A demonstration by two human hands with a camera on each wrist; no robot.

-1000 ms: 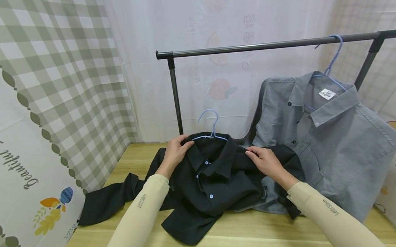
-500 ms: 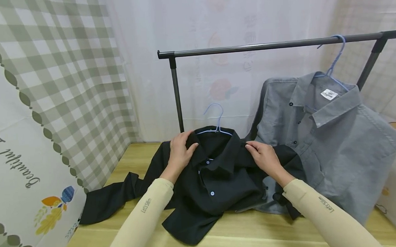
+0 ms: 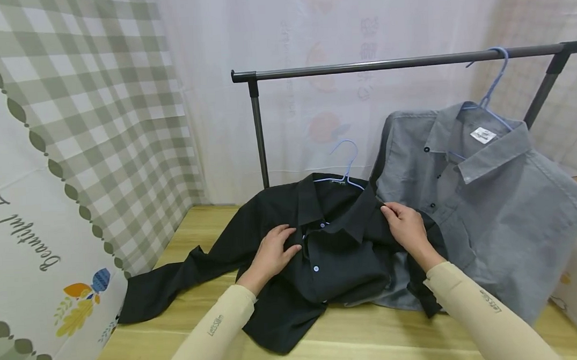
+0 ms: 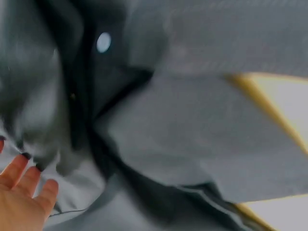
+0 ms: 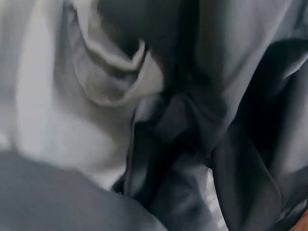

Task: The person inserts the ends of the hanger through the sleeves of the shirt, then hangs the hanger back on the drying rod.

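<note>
A black button-up shirt (image 3: 340, 253) lies on the table with a thin blue hanger (image 3: 349, 166) inside its collar, the hook standing up behind the neck. My left hand (image 3: 272, 254) rests on the shirt front left of the button placket, fingers relaxed and spread. With thumb and fingers my right hand (image 3: 409, 229) pinches the shirt at its right shoulder. One sleeve (image 3: 162, 285) stretches out to the left; the other is bunched under my right forearm. In the left wrist view, fingers touch dark cloth near a pale button (image 4: 103, 42). The right wrist view is mostly blurred folds.
A dark metal rack (image 3: 370, 66) spans the back. From its right part a grey shirt (image 3: 497, 208) hangs on another blue hanger (image 3: 496, 82), its lower part reaching the table (image 3: 344, 344). A checked cloth (image 3: 120, 101) covers the left side.
The black shirt's collar and hanger have shifted right and slightly back. My left hand has left the left shoulder edge and come down onto the chest; my right hand has moved slightly right, still pinching the shoulder.
</note>
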